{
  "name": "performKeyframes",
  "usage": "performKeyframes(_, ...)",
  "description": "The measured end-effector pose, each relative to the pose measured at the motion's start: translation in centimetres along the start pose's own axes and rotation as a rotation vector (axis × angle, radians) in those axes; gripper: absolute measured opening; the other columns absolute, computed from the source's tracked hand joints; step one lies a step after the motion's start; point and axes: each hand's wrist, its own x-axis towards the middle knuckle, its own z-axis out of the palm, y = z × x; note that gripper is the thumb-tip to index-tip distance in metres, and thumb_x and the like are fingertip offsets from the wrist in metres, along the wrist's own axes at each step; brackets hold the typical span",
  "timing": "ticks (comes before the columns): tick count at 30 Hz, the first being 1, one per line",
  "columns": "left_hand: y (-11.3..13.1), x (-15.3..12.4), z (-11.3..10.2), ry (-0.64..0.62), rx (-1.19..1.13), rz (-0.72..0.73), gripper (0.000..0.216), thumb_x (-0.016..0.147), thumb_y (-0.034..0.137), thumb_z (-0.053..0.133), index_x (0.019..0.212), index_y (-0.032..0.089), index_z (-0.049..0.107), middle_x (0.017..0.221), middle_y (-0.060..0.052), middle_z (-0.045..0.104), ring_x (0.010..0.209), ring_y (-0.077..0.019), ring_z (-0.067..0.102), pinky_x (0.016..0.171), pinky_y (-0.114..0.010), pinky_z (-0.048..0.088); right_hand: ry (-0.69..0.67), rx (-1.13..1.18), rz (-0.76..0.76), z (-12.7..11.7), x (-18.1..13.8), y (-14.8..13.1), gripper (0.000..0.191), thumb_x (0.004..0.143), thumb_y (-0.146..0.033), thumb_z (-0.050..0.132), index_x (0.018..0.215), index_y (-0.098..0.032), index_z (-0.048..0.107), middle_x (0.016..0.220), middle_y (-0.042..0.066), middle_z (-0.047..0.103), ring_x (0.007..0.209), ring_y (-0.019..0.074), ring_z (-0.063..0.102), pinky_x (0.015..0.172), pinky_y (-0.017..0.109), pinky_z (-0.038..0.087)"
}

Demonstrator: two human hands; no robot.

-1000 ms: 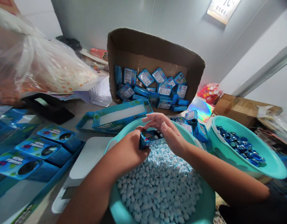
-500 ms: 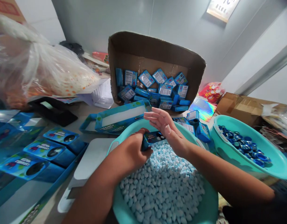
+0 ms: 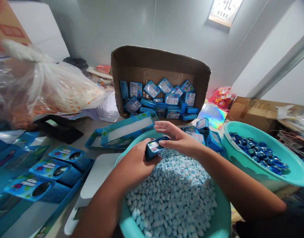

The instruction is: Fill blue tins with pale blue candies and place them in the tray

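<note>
My left hand (image 3: 139,160) is wrapped round a small blue candy tin (image 3: 154,147), keeping its printed top tilted up. My right hand (image 3: 178,137) is over the tin's right end; its thumb rests on or just above the top and its other fingers stretch out apart. Beneath both hands stands a turquoise tub (image 3: 129,220) full of pale blue and white candies (image 3: 171,198). To the left, several blue boxes with dark round openings (image 3: 51,168) stand in a row in a long blue display tray (image 3: 79,184).
A cardboard box (image 3: 161,54) of blue packs stands behind the tub. On the right, a second turquoise basin (image 3: 294,172) holds blue round caps (image 3: 259,153). A white scale (image 3: 98,172) lies left of the tub, and a tied plastic bag (image 3: 57,86) sits at the back left.
My right hand has come down onto the tin, its thumb now at the top. The tin has shifted slightly left and shows more of its top. The camera view has tilted a little.
</note>
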Motion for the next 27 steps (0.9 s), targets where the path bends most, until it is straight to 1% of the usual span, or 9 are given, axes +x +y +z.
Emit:
performKeyframes(2, 0.0, 0.1, -0.1, 0.02, -0.016, 0.01, 0.034, 0.083, 0.034, 0.063, 0.115, 0.026, 0.061, 0.106, -0.002, 0.07, 0.096, -0.0247, 0.067, 0.08, -0.035, 0.051, -0.041, 0.226, 0.139, -0.4, 0.2, 0.0, 0.052, 0.079, -0.021, 0.078, 0.126, -0.024, 0.058, 0.129, 0.008, 0.063, 0.117, 0.0209, 0.06, 0.103, 0.04, 0.047)
performKeyframes(5, -0.2, 0.3, 0.0, 0.05, -0.062, 0.052, 0.04, 0.083, 0.032, 0.065, 0.122, 0.026, 0.059, 0.117, -0.004, 0.069, 0.106, -0.0248, 0.065, 0.091, -0.036, 0.05, -0.011, 0.439, 0.258, -0.6, 0.6, -0.1, 0.041, 0.077, -0.015, 0.077, 0.116, -0.019, 0.064, 0.112, 0.006, 0.071, 0.099, 0.0155, 0.066, 0.091, 0.029, 0.051)
performKeyframes(8, -0.6, 0.4, 0.2, 0.121, -0.156, 0.063, 0.042, 0.084, 0.035, 0.066, 0.124, 0.024, 0.058, 0.117, -0.005, 0.069, 0.106, -0.0242, 0.067, 0.094, -0.037, 0.051, 0.121, 0.498, 0.346, -0.8, 0.9, 0.0, 0.025, 0.086, -0.019, 0.07, 0.11, -0.018, 0.067, 0.097, 0.003, 0.071, 0.084, 0.0118, 0.067, 0.078, 0.023, 0.052)
performKeyframes(11, -1.1, 0.5, 0.4, 0.248, -0.18, 0.027, 0.041, 0.083, 0.038, 0.069, 0.12, 0.023, 0.059, 0.111, -0.005, 0.071, 0.101, -0.0249, 0.069, 0.092, -0.039, 0.053, 0.207, 0.477, 0.41, -0.9, 1.2, 0.4, 0.012, 0.091, -0.019, 0.063, 0.103, -0.017, 0.066, 0.089, 0.003, 0.07, 0.077, 0.0118, 0.067, 0.074, 0.024, 0.053)
performKeyframes(14, -1.2, 0.5, 0.3, 0.309, -0.164, 0.009, 0.04, 0.082, 0.038, 0.07, 0.117, 0.023, 0.06, 0.11, -0.005, 0.072, 0.101, -0.0255, 0.07, 0.093, -0.04, 0.053, 0.216, 0.399, 0.423, -0.6, 1.2, 0.6, 0.006, 0.092, -0.022, 0.062, 0.096, -0.017, 0.064, 0.087, 0.003, 0.07, 0.075, 0.0126, 0.068, 0.073, 0.025, 0.053)
performKeyframes(19, -0.9, 0.5, 0.2, 0.245, -0.152, -0.014, 0.04, 0.081, 0.035, 0.07, 0.118, 0.023, 0.061, 0.11, -0.006, 0.072, 0.101, -0.0257, 0.07, 0.093, -0.04, 0.053, 0.244, 0.299, 0.376, 0.0, 1.4, 0.5, 0.007, 0.086, -0.017, 0.063, 0.093, -0.018, 0.067, 0.082, 0.0, 0.068, 0.071, 0.0105, 0.065, 0.069, 0.021, 0.05)
performKeyframes(22, -1.1, 0.6, 0.4, 0.252, -0.19, -0.038, 0.043, 0.079, 0.037, 0.073, 0.117, 0.021, 0.061, 0.109, -0.006, 0.072, 0.101, -0.0265, 0.07, 0.092, -0.04, 0.054, 0.229, 0.247, 0.387, 0.0, 1.6, 0.8, 0.011, 0.086, -0.019, 0.059, 0.094, -0.019, 0.066, 0.083, 0.001, 0.067, 0.073, 0.0123, 0.064, 0.071, 0.024, 0.051)
performKeyframes(25, -1.5, 0.8, 0.6, 0.393, -0.29, -0.048, 0.047, 0.076, 0.041, 0.076, 0.117, 0.021, 0.061, 0.112, -0.007, 0.072, 0.103, -0.0259, 0.069, 0.095, -0.04, 0.054, 0.175, -0.122, 0.336, -0.2, 1.4, 1.8, 0.012, 0.086, -0.027, 0.059, 0.092, -0.019, 0.067, 0.09, 0.004, 0.066, 0.083, 0.0178, 0.063, 0.079, 0.032, 0.051)
performKeyframes(27, -1.6, 0.9, 0.6, 0.489, -0.329, -0.058, 0.047, 0.076, 0.041, 0.077, 0.117, 0.022, 0.061, 0.114, -0.006, 0.072, 0.105, -0.0252, 0.069, 0.097, -0.039, 0.053, 0.072, -0.438, 0.279, -0.2, 0.9, 2.7, 0.015, 0.08, -0.035, 0.07, 0.083, -0.02, 0.069, 0.087, 0.006, 0.064, 0.086, 0.0227, 0.061, 0.083, 0.039, 0.05)
